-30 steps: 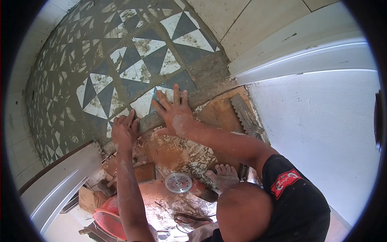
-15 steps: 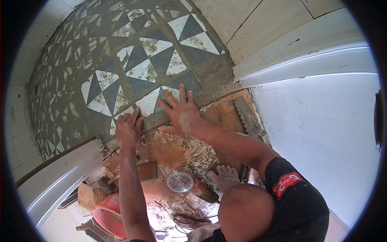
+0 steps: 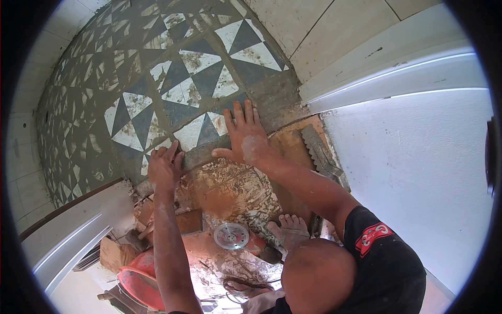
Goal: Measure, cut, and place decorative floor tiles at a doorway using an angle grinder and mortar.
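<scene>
A blue-grey and white patterned tile (image 3: 191,133) lies at the near edge of the mortar-smeared tile floor (image 3: 191,78). My right hand (image 3: 248,137) rests flat on the tile's right part, fingers stretched forward and thumb out to the left. It holds nothing and hides some of the tile. At the tile's left end is my left hand (image 3: 165,165), its fingertips touching the surface by the joint. Its fingers are slightly bent and apart, with nothing seen in them. A strip of grey mortar (image 3: 201,152) runs along the tile's near edge.
Right of my right forearm lies a notched trowel (image 3: 320,152). An angle grinder (image 3: 256,243) with a bare disc sits near my foot (image 3: 290,228). A red bucket (image 3: 140,282) and a hammer (image 3: 138,240) are at lower left. A white wall (image 3: 408,157) bounds the right.
My right hand has slid to the right along the tile, uncovering more of its white and blue pattern. Its thumb now points left. My left hand stays nearly in place.
</scene>
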Tool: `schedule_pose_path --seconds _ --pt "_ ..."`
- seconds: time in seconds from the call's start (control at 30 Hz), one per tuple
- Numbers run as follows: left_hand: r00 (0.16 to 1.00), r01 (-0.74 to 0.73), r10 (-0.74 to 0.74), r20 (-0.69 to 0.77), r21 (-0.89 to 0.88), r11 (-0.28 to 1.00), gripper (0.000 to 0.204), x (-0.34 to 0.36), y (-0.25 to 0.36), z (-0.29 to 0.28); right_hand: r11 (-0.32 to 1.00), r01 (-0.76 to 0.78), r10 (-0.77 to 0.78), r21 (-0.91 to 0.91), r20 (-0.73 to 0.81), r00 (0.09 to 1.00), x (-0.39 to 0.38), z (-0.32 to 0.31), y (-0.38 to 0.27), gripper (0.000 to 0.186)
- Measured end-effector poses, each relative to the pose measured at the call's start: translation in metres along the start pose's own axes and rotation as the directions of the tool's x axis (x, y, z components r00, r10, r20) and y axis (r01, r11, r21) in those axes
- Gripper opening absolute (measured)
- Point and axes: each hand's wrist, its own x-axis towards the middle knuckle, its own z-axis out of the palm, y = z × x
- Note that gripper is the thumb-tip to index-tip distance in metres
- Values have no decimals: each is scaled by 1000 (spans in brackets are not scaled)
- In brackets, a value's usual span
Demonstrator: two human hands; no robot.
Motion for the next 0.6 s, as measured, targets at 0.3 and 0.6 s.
schedule_pose_path --seconds 0.3,0.6 --pt "999 -29 29 -37 -7 1000 38 0 -3 4 999 6 -3 -40 73 997 2 -3 -2 126" --pt "1000 -21 21 10 7 1000 37 1 1 1 996 -17 26 -86 110 994 2 -9 -7 130"
